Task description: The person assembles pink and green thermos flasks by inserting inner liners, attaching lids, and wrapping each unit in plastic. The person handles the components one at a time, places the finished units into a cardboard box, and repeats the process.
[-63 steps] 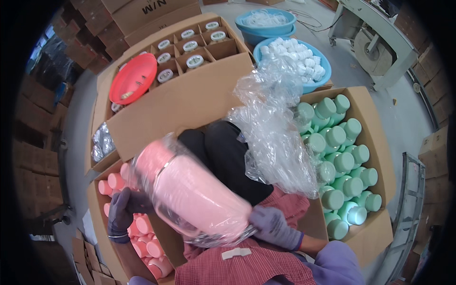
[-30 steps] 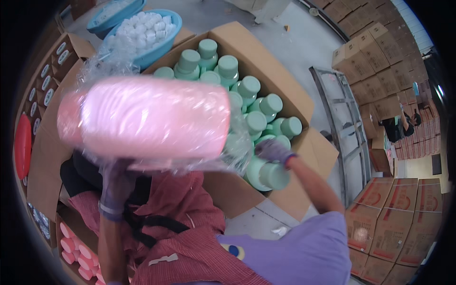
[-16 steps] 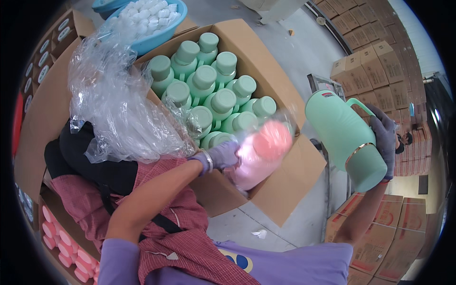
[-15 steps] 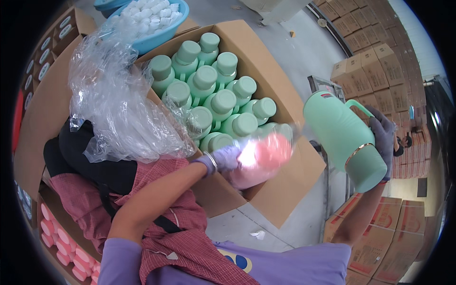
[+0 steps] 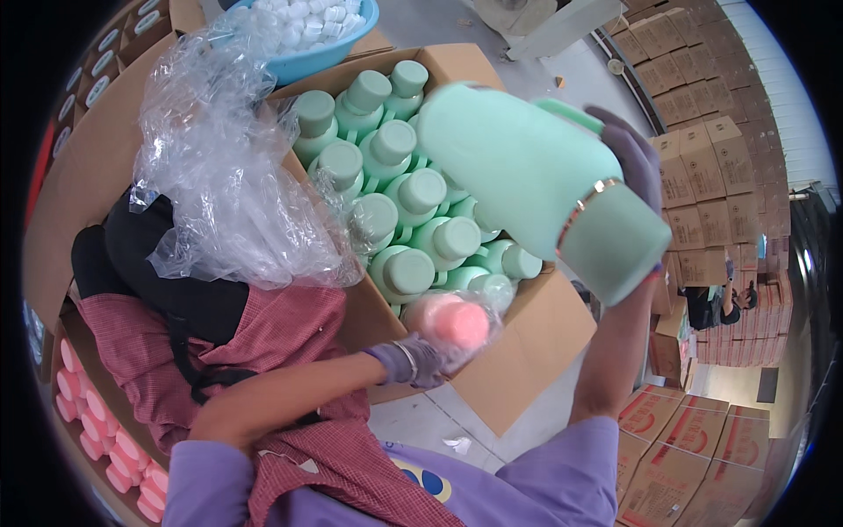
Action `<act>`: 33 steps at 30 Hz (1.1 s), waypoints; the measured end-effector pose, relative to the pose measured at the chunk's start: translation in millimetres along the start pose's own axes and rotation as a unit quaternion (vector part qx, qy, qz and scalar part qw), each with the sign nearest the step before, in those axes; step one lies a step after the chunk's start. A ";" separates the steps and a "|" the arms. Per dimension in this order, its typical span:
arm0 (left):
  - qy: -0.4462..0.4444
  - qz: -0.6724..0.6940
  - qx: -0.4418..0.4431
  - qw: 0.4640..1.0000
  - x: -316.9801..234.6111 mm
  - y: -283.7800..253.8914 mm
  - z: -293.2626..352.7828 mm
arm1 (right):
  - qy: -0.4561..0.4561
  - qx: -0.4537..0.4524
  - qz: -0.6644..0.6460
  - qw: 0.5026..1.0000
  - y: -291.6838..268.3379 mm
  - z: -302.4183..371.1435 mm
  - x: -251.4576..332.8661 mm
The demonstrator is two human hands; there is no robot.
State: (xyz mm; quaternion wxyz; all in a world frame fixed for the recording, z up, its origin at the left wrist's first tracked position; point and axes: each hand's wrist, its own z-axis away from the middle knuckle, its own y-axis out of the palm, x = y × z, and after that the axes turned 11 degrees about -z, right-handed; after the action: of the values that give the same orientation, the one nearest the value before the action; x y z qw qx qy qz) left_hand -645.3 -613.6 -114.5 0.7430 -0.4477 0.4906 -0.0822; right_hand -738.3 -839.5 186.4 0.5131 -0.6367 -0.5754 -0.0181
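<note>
A mint-green thermos jug (image 5: pixel 518 158) with a gold ring and a wide lid hangs tilted over the carton, its lid end toward me. My right hand (image 5: pixel 634 162), in a grey-purple glove, is closed around its handle side. At the near corner of the open carton (image 5: pixel 549 321) sits a pink thermos jug (image 5: pixel 457 323) in clear plastic. My gloved left hand (image 5: pixel 413 362) is closed against its near side, with the fingertips partly hidden. Several mint-green jugs (image 5: pixel 421 193) fill the carton upright, lids up.
Clear plastic bags (image 5: pixel 228 193) lie heaped over the carton's left flap. Behind it is a blue basin (image 5: pixel 325 54) of white caps. Pink jugs (image 5: pixel 110 430) fill a carton at lower left. Stacked cartons (image 5: pixel 689 448) stand at right; another person (image 5: pixel 716 303) is farther back.
My right hand has swung the green jug leftward, over the carton. The pink jug and my left hand are lower, and the pink lid now faces up at the carton's near corner.
</note>
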 end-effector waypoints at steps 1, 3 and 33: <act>-0.002 0.032 0.034 0.999 2.4 -22.4 17.6 | -0.034 0.002 -0.013 0.999 15.7 -11.5 -6.0; -0.196 0.155 -0.020 0.968 -13.0 -131.0 84.7 | -0.037 0.000 -0.062 0.997 44.8 -16.7 -2.1; -0.382 0.083 -0.888 0.241 59.8 -124.4 597.0 | -0.300 0.245 -0.397 0.832 406.7 -90.8 297.5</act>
State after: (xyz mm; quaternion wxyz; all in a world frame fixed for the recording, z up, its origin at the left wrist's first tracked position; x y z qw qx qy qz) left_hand -96.5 -370.9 9.3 -0.0246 -0.7589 -0.0553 0.6484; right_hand -280.9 -611.6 154.6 0.4033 -0.1812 -0.8897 0.1137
